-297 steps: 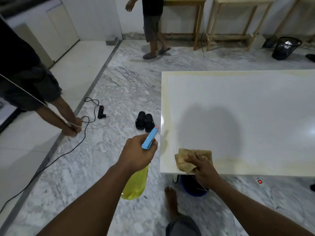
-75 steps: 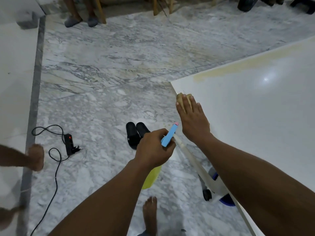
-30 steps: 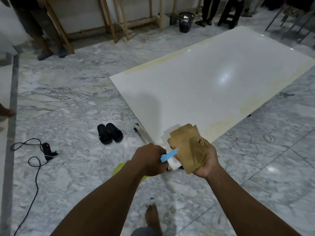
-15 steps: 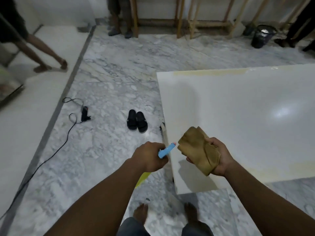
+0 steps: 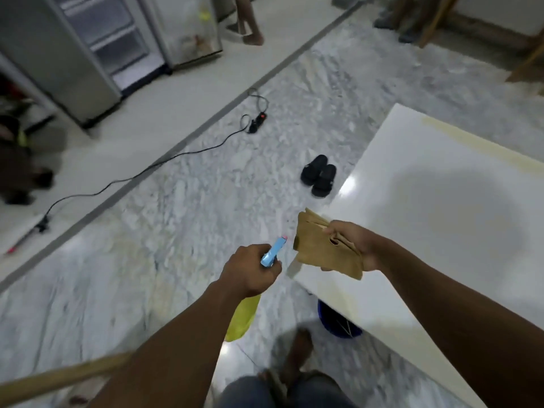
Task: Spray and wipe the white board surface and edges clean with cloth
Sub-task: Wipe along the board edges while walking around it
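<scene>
Low centre, a spray bottle [image 5: 243, 318] is gripped in the left hand [image 5: 250, 270] and a folded cloth [image 5: 319, 250] pinched in the right hand [image 5: 354, 241] above the near corner of the white board [image 5: 441, 225], right; spray is best aimed at the yellowed strip [image 5: 471, 148] beyond.

Grey-veined marble floor [image 5: 206, 195]; dark inlay strip [image 5: 188, 139] borders plain cream tiles [image 5: 164, 92] at 10 o'clock. Steel glass-door refrigerator [image 5: 97, 45] at 11 o'clock. Black power cable [image 5: 176, 156] and black slide sandals [image 5: 319, 175] near centre.

Indoor workroom w/ marble floor [image 5: 182, 207], glass-door fridge [image 5: 123, 39], wooden table legs [image 5: 435, 22], ext. cord [image 5: 259, 120]
</scene>
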The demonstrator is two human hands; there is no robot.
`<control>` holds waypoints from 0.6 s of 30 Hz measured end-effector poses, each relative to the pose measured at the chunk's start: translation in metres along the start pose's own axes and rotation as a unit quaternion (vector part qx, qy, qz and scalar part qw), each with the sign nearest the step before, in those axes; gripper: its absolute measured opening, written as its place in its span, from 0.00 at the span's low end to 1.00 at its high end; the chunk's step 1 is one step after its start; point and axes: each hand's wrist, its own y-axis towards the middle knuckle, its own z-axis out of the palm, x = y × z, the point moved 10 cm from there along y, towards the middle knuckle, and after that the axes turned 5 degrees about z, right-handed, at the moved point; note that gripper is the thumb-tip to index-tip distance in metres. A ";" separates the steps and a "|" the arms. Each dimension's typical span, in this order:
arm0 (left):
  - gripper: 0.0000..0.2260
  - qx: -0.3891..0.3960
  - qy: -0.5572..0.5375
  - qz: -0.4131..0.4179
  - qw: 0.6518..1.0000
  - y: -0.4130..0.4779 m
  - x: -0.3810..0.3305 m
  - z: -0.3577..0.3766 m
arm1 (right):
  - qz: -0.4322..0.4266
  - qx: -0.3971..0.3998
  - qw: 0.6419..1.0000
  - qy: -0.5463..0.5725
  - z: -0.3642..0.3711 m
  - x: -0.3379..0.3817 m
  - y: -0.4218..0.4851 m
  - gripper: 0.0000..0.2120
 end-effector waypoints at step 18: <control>0.10 -0.108 -0.053 -0.109 0.987 -0.177 0.030 0.105 | -0.216 -0.076 0.591 -0.774 0.040 -0.074 0.012 0.37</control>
